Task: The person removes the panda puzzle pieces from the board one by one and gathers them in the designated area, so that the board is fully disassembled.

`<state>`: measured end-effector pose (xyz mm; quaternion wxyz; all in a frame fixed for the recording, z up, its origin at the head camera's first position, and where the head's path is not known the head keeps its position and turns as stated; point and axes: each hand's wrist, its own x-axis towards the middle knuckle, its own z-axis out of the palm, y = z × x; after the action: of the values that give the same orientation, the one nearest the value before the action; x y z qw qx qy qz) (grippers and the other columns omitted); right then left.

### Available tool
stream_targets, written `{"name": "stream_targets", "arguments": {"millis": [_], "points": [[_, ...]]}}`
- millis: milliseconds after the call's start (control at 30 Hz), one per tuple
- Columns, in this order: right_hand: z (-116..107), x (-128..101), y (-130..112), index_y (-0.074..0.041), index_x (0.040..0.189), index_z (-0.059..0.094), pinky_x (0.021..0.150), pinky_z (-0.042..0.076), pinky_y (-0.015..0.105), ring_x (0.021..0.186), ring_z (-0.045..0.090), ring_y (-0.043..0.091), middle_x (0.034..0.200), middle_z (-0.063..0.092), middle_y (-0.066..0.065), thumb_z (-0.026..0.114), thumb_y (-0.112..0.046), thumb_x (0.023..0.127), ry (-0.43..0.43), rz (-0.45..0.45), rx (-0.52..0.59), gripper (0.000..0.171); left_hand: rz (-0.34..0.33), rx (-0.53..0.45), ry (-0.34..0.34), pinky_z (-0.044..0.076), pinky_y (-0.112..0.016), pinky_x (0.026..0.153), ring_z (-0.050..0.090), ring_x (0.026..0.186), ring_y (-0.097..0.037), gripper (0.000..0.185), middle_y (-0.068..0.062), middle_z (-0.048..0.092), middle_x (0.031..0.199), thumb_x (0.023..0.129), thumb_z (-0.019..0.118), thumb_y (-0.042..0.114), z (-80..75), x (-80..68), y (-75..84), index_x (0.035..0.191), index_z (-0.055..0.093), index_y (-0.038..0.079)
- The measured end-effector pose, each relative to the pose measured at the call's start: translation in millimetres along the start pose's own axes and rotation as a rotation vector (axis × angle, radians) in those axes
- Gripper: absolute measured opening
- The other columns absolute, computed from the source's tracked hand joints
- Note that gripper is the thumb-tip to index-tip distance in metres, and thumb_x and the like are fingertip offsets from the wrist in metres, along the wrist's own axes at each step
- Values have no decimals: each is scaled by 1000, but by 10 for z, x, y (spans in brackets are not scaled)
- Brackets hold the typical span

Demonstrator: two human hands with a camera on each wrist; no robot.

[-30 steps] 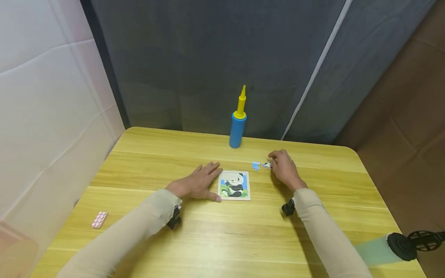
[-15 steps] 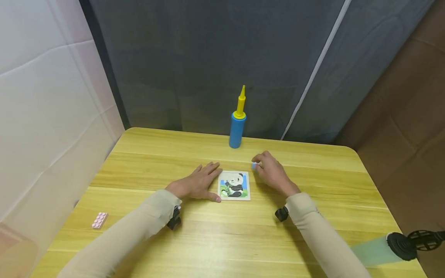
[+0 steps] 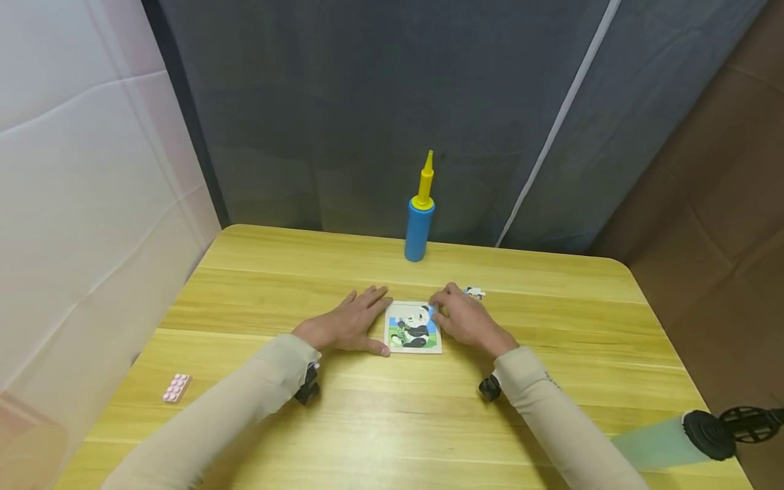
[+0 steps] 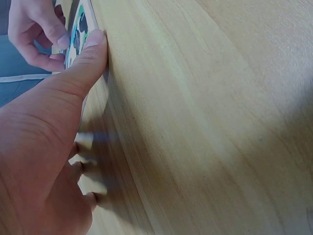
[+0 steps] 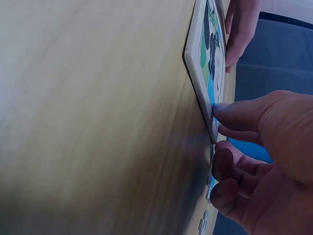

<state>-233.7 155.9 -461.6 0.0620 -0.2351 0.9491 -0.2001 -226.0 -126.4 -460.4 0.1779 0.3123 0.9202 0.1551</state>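
On the table (image 3: 257,286), my flat left hand (image 3: 343,325) braces the puzzle (image 3: 413,328); my right hand (image 3: 462,318), pinching a piece (image 3: 432,312), should lower it level.

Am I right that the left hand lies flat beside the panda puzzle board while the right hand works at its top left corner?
Not quite. The right hand works at the top right corner of the panda puzzle board, as the head view shows. The left hand does lie flat beside the board, thumb at its edge.
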Motion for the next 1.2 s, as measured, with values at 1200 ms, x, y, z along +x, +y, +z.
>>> {"name": "stream_targets", "arguments": {"millis": [1200], "points": [[-61,120,-137,-5,128,68,89,58,44,98,59,22,124,60,14,74,-19,101,-117,10,-17,31,-4,0,-11,10,-67,135,11,167,-45,110,-23,10,180,93,75,61,-22,-5,6,169,22,3]]}}
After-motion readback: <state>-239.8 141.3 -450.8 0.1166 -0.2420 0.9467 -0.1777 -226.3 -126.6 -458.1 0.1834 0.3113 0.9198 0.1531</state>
